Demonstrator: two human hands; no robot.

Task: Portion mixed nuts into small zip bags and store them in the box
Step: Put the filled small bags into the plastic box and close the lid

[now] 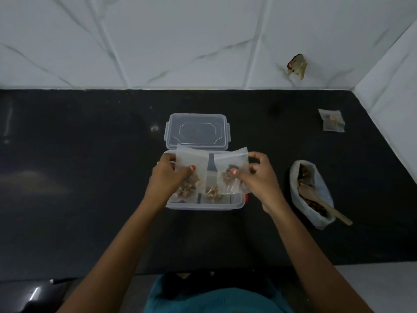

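Left hand (168, 175) pinched one zip bag (191, 166); right hand (255, 175) pinched another bag (230, 163); both hid most of the box (203, 204).

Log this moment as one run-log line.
left hand: holds zip bag | right hand: holds zip bag | both over open box | lid: off

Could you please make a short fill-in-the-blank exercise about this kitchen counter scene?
1. The left hand and right hand each hold a small zip bag over the clear ____.
2. The box's lid lies just ____ it.
3. A wooden ____ rests in the big bag of nuts.
4. One filled bag lies alone near the right ____.

Missing words: box; behind; spoon; wall
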